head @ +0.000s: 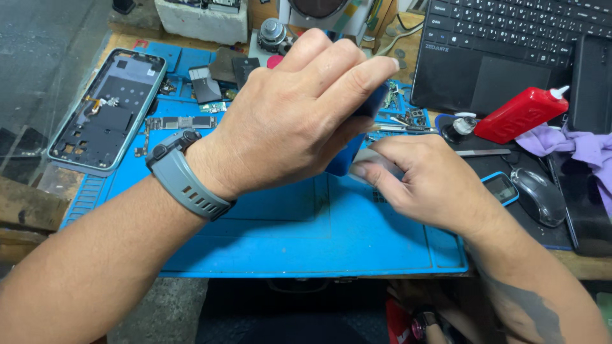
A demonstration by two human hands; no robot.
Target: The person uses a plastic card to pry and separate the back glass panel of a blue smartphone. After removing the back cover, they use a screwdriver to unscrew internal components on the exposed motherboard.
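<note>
Over the ribbed blue rubber mat (pixel 287 223) on the desk, the left hand (pixel 299 118) curls closed around a flat, glossy blue slab (pixel 344 159), mostly hidden by its fingers. The right hand (pixel 424 181) pinches a thin grey strip (pixel 373 159) against the slab's lower edge. A hollow teal phone frame (pixel 105 108) lies at the mat's left, a red squeeze bottle (pixel 519 114) to the right

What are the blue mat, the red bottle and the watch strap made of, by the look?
Mat: likely silicone or rubber; matte blue with moulded ribs and compartments. Bottle: glossy red plastic with a white nozzle and sharp highlights. Watch strap on the left wrist: matte grey rubber or resin, with slotted holes.
</note>
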